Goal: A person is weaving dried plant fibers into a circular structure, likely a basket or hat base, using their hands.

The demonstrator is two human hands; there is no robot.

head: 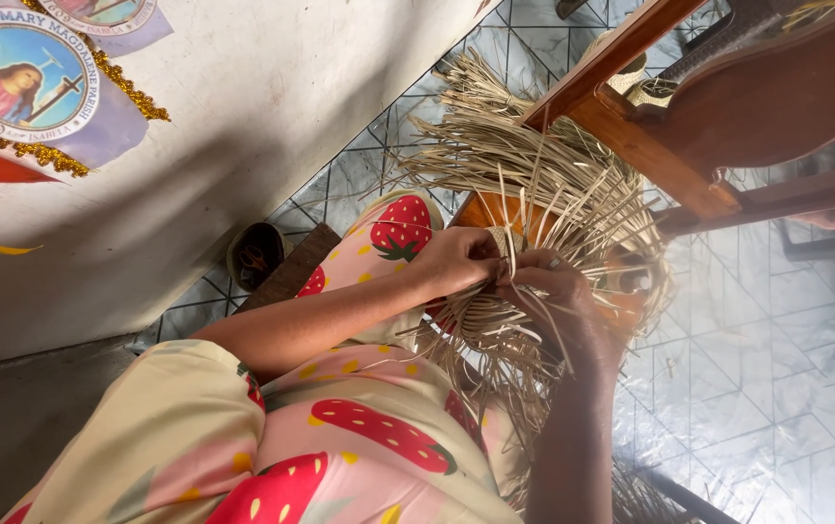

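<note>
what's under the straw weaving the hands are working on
Under the straw weaving, an orange-brown wooden block shows at the edge, over a strawberry-print lap. The left hand and right hand pinch strands. The loose strands hide the rest.

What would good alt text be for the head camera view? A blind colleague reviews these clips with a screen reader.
Both bare hands, left hand and right hand, pinch pale straw strips of a partly woven piece held over the lap. The person wears strawberry-print clothing; a wooden chair stands beyond on a patterned tile floor, beside a pale wall.
</note>
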